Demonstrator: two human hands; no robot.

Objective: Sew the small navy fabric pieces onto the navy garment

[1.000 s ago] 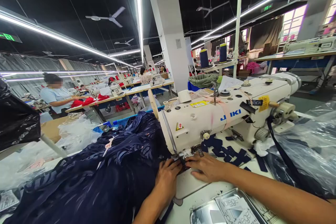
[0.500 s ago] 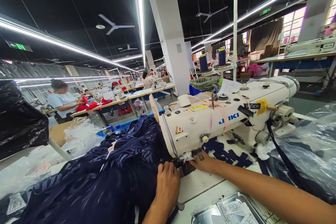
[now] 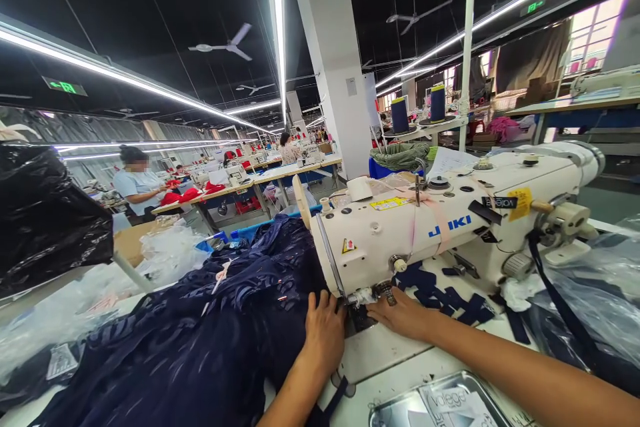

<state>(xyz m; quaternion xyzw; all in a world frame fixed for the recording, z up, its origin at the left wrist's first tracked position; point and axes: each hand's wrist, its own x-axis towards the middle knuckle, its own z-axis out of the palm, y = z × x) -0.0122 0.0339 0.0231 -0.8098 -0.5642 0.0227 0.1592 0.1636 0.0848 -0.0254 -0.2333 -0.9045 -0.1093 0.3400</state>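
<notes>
Grey pillar [image 3: 330,60] (ceiling fans [image 3: 231,47] either side)

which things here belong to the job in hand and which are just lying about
Apparently in use: left hand, right hand, sewing machine, navy fabric, thread cones
Probably just lying about: clear plastic, black plastic bag, white paper

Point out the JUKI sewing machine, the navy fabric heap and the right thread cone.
JUKI sewing machine [image 3: 420,243], head view: white arm housing.
Navy fabric heap [image 3: 195,347], head view: its middle.
Right thread cone [image 3: 438,107], head view: navy wound side.
</notes>
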